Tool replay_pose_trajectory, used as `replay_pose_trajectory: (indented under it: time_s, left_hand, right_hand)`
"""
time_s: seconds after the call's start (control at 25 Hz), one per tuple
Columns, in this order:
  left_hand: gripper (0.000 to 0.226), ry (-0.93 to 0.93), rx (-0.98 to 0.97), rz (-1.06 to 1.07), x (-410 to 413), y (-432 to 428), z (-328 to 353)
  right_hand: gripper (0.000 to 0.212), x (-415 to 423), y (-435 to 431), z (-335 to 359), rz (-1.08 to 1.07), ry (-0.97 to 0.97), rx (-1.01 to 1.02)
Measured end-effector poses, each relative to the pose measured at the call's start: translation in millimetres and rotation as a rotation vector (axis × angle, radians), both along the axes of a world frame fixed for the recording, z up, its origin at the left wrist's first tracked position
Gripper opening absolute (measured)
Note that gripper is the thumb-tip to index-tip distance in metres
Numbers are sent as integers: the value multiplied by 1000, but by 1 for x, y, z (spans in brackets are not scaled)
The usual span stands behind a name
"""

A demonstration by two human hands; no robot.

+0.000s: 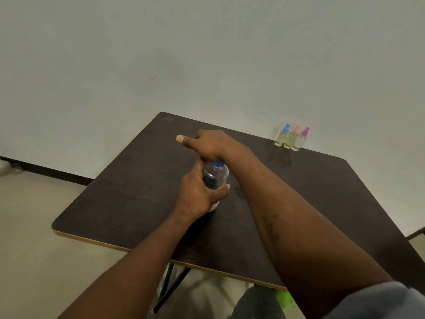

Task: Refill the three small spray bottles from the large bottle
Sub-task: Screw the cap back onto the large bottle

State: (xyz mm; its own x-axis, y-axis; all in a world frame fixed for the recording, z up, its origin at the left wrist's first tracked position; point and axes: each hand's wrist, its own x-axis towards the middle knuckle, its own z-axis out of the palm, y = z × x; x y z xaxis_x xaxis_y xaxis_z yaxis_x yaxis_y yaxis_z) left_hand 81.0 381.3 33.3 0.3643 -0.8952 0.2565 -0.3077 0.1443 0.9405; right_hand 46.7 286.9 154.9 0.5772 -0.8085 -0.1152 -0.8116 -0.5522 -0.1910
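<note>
The large bottle [216, 174] stands upright on the table [115, 203], held in the left hand [200, 194]. The fingers wrap its far side and the thumb crosses the near side, so this hand is grasping the body below the shoulder. The bottle is clear, thin-walled plastic, round and smooth, with a dark band showing through under the fingers. The blue screw cap [217, 164] sits on the neck just above that grip.

The right hand [211, 143] lies directly beyond the cap with its wrist touching or nearly touching it. Its fingers are curled under and one digit points away to the left. Whether it holds anything cannot be told from here.

This looks like the opening step, freeing the cap before any pouring. The next move calls for a firm counter-hold below and a twist above. The thin wall will likely dent if squeezed hard.

Well beyond the grip and to its right, near the table's far edge, three small spray bottles [291, 139] stand in a tight row. They have clear cylinders with blue, pink and purple pump tops, and pale yellowish liquid shows inside. The tabletop is dark, matte wood grain with a light edge band.
</note>
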Motion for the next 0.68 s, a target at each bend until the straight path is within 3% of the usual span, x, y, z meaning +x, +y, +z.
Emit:
replay_pose_trajectory:
  time_s: [0.12, 0.24, 0.36, 0.48, 0.68]
  left_hand:
    - [82, 10, -11, 22, -1, -1, -3]
    - [83, 35, -31, 32, -2, -3, -5]
    - [78, 39, -40, 37, -1, -5, -6]
    - [74, 35, -46, 44, -4, -7, -9]
    - [78, 37, -62, 46, -2, -10, -10]
  right_hand:
    - [82, 7, -7, -5, 23, 173, 23]
    - [70, 3, -12, -11, -23, -34, 24]
    - [52, -5, -9, -16, -13, -159, -203]
    - [48, -9, -10, -19, -35, -235, -181]
    - [48, 8, -33, -25, -14, 10, -91]
